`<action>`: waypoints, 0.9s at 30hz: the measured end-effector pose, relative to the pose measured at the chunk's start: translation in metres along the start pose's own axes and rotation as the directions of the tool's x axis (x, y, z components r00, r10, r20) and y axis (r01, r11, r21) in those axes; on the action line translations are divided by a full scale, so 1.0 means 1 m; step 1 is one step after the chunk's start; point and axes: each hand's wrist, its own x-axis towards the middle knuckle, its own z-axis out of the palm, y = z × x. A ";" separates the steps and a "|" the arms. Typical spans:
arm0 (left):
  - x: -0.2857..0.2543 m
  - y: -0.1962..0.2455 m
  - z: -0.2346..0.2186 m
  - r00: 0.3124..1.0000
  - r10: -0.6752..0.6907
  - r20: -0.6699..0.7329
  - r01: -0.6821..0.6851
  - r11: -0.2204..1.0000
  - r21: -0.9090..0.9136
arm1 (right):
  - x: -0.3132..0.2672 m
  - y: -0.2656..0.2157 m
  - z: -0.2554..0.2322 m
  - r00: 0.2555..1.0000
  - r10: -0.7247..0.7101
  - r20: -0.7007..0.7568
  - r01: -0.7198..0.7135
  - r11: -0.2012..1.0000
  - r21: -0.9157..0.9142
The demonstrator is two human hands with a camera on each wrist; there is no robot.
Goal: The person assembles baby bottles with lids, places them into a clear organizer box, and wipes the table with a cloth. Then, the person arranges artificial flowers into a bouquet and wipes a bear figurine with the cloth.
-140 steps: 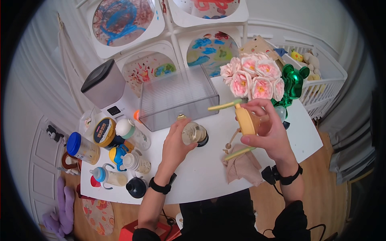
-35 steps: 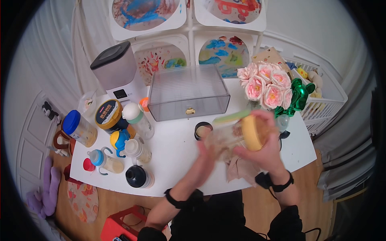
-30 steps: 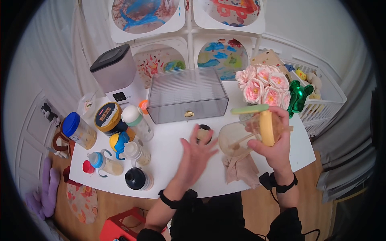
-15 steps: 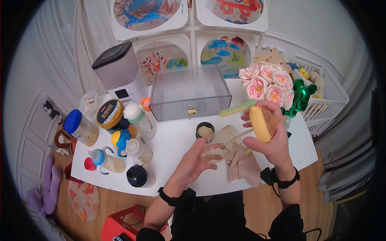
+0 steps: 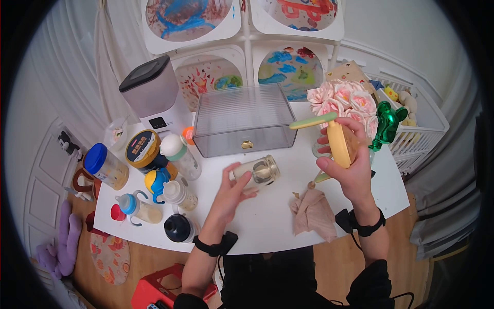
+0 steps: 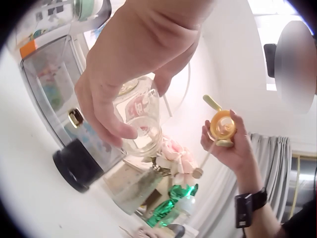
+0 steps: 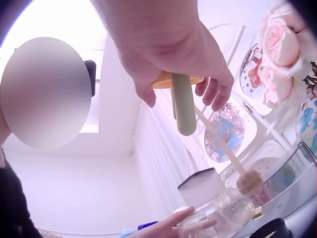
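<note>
In the head view the left hand grips a clear bottle lying tilted in the air, its uncovered mouth facing right. Fingers and thumb wrap the same bottle in the left wrist view. To the right, the right hand holds a yellow lid with green handles, apart from the bottle. From that lid a straw with a thick round end hangs down, as the right wrist view shows. A black round container stands near the bottle; in the head view the bottle mostly covers it.
A grey transparent box stands behind the hands. Several bottles and a gold-lidded tub crowd the left side. A beige cloth lies near the front edge. Pink flowers and a green figure are back right.
The left hand, earlier spread and off the bottle, has taken hold of it and drawn it left, away from the lid. The straw is out of the bottle. The right hand still holds the lid.
</note>
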 end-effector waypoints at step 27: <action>0.038 0.032 0.028 0.797 0.520 0.307 -0.451 0.173 0.876 | -0.005 0.026 -0.010 0.997 0.073 -0.014 -0.073 0.997 -0.026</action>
